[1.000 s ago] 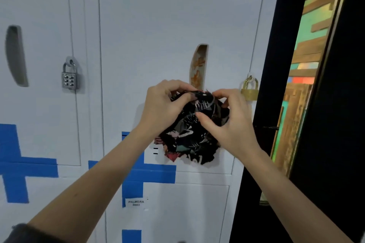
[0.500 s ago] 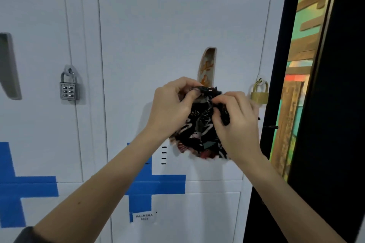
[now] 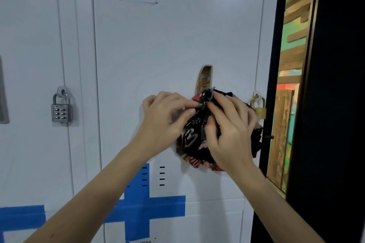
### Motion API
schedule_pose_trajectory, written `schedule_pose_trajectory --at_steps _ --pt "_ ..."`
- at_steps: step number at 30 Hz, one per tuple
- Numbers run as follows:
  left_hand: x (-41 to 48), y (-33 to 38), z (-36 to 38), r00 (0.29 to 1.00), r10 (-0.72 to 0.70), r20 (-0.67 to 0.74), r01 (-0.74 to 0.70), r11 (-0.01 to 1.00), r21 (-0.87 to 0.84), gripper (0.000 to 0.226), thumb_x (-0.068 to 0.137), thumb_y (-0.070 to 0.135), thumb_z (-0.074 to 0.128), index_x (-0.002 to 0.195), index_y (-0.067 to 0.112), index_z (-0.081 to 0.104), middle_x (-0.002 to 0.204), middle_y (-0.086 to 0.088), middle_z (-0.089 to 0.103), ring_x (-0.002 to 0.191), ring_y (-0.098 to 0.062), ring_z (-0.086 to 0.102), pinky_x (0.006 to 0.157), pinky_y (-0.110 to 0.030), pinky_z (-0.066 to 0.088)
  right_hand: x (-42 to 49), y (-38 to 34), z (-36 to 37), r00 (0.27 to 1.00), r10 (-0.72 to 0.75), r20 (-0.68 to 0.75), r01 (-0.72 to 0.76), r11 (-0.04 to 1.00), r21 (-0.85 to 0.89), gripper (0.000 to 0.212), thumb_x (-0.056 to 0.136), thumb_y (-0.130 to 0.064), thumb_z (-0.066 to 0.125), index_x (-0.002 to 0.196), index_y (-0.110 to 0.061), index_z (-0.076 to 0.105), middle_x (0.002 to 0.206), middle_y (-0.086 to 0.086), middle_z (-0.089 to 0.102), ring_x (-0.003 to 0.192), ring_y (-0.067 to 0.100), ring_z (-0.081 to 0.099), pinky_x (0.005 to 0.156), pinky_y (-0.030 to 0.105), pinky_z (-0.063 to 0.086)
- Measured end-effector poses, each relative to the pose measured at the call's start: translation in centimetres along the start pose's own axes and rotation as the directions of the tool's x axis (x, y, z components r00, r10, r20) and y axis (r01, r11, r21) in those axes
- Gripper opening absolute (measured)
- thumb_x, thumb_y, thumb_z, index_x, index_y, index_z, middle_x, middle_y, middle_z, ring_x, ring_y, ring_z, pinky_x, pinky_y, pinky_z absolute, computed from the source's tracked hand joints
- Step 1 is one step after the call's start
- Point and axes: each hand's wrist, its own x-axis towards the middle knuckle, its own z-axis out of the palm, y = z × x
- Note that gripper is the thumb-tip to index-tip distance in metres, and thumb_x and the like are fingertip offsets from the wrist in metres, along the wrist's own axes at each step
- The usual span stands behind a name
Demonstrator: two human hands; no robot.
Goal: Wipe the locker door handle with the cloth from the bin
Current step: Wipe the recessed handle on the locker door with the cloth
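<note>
A dark patterned cloth (image 3: pixel 192 140) with black, white and red print is bunched in both hands against the white locker door (image 3: pixel 167 41) labelled PALMERA 0002. My left hand (image 3: pixel 167 116) pinches its upper left edge. My right hand (image 3: pixel 229 124) grips its right side, fingers curled over the fabric. The recessed, rust-stained door handle (image 3: pixel 204 79) rises just above the cloth; its lower part is hidden behind cloth and fingers.
A brass padlock (image 3: pixel 258 107) hangs at the door's right edge, beside my right hand. A grey combination padlock (image 3: pixel 61 109) hangs on the neighbouring locker to the left. Blue tape (image 3: pixel 150 207) crosses the doors below. A dark door frame (image 3: pixel 324 104) stands at right.
Both hands have carried the cloth to the right and up towards the handle. The right hand now covers more of the fabric. The camera has come closer to the locker.
</note>
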Motion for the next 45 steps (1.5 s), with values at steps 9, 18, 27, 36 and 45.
schedule_pose_trajectory --at_steps 9,18,27,36,45 --pt "0.6 -1.9 -0.2 0.976 0.19 -0.11 -0.158 0.955 0.251 0.033 0.08 0.023 0.052 0.111 0.035 0.054 0.108 0.02 0.058 0.108 -0.007 0.047 0.101 -0.037 0.015 -0.4 -1.0 1.3 0.999 0.047 0.021 -0.047 0.998 -0.035 0.045 0.07 -0.015 0.062 0.114 -0.007 0.062 0.128 0.008 0.056 0.118 0.022 0.038 0.099 0.048 0.027" --pt "-0.2 -3.0 0.6 0.982 0.186 0.039 -0.168 0.752 0.637 0.058 0.095 0.047 0.027 0.145 0.019 0.022 0.152 -0.007 0.02 0.14 -0.02 0.017 0.113 -0.048 0.002 -0.5 0.5 0.7 0.995 -0.098 0.005 0.098 0.995 -0.025 0.042 0.092 0.0 0.024 0.11 -0.001 0.062 0.119 0.016 0.059 0.096 0.029 0.046 0.077 0.045 0.048" --pt "-0.2 -2.6 -0.3 0.98 0.111 0.165 -0.189 0.781 0.596 0.075 0.084 0.046 0.034 0.146 0.01 0.014 0.153 -0.008 0.004 0.143 -0.021 0.005 0.113 -0.044 -0.007 -1.4 0.6 1.2 0.988 -0.15 0.042 0.154 0.979 -0.135 0.027 0.085 0.007 0.056 0.111 0.002 0.063 0.12 0.018 0.061 0.097 0.028 0.048 0.075 0.043 0.05" --pt "-0.1 -2.1 -0.3 0.966 0.033 0.257 -0.199 0.729 0.655 0.121 0.062 0.089 0.026 0.146 0.005 0.006 0.155 -0.01 0.005 0.143 -0.02 0.002 0.112 -0.051 -0.008 1.4 -0.8 1.5 0.996 -0.093 0.006 0.093 0.988 -0.125 0.04 0.089 0.0 0.029 0.115 0.005 0.06 0.121 0.019 0.058 0.096 0.027 0.043 0.081 0.041 0.047" --pt "-0.1 -1.9 -0.5 0.957 -0.002 0.289 -0.202 0.709 0.675 0.134 0.051 0.094 0.031 0.146 0.003 0.004 0.155 -0.012 0.006 0.143 -0.022 0.004 0.112 -0.053 -0.005 2.3 -0.6 1.5 0.994 -0.107 0.007 0.107 0.988 -0.109 0.036 0.086 0.003 0.037 0.114 0.005 0.06 0.122 0.017 0.058 0.096 0.027 0.041 0.078 0.04 0.045"
